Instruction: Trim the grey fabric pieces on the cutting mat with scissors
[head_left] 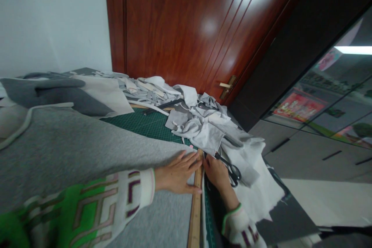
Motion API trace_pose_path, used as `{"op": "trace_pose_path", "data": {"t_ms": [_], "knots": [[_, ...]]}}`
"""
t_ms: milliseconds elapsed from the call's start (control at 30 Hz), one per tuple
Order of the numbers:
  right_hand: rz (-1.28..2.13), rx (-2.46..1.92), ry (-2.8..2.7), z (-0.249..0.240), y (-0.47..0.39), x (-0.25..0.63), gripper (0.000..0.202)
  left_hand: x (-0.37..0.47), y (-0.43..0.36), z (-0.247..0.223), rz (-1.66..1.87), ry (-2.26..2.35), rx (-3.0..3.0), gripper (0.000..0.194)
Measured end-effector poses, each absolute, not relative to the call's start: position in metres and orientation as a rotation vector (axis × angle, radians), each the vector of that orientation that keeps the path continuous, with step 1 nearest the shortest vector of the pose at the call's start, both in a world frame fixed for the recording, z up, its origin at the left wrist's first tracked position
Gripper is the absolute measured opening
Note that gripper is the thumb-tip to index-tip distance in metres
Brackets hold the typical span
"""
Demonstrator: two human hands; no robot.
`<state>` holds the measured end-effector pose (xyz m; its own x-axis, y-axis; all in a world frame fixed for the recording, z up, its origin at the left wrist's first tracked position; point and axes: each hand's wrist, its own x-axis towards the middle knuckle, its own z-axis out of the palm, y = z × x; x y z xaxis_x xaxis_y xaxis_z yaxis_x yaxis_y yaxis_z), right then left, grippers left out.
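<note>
Before a brown door [174, 27], grey fabric [87, 143] lies across the counter [286, 226], the left hand [177, 174] spread open over fabric and ruler [196, 209], seemingly to steady both, the right hand [217, 172] curled beside the ruler near scissors [235, 173], its grip's contents unclear.

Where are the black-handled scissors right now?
In the head view, the scissors lie right of the wooden ruler, just beside the right hand, against pale fabric scraps.
</note>
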<state>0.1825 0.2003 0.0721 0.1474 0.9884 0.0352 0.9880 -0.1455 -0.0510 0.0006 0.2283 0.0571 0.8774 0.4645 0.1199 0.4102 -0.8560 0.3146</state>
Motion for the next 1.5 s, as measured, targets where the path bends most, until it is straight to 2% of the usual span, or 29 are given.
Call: {"op": "trace_pose_path", "data": {"t_ms": [100, 233, 433, 567, 733, 1100, 1267, 1500], "knots": [[0.175, -2.24, -2.059, 0.076, 0.196, 0.189, 0.015, 0.0, 0.229, 0.055, 0.282, 0.669, 2.79, 0.097], [0.395, -2.108, -2.084, 0.078, 0.18, 0.194, 0.032, -0.002, 0.228, 0.055, 0.294, 0.683, 2.839, 0.095], [0.581, -1.772, -2.058, 0.082, 0.13, 0.191, 0.027, 0.001, 0.226, 0.058, 0.293, 0.728, 2.95, 0.083], [0.652, -1.834, -2.044, 0.087, 0.097, 0.182, 0.011, 0.005, 0.221, 0.061, 0.352, 0.739, 3.005, 0.076], [0.434, -2.077, -1.868, 0.071, 0.073, 0.166, 0.013, 0.008, 0.209, 0.06, 0.338, 0.777, 3.005, 0.073], [0.142, -2.058, -1.613, 0.033, 0.007, 0.145, 0.021, 0.015, 0.203, 0.06, 0.234, 0.847, 2.992, 0.075], [0.192, -1.964, -1.327, 0.022, -0.002, 0.138, 0.01, 0.014, 0.205, 0.056, 0.258, 0.849, 2.98, 0.073], [0.404, -1.908, -1.085, 0.019, -0.016, 0.133, 0.039, 0.012, 0.209, 0.052, 0.309, 0.842, 2.975, 0.072]]}}
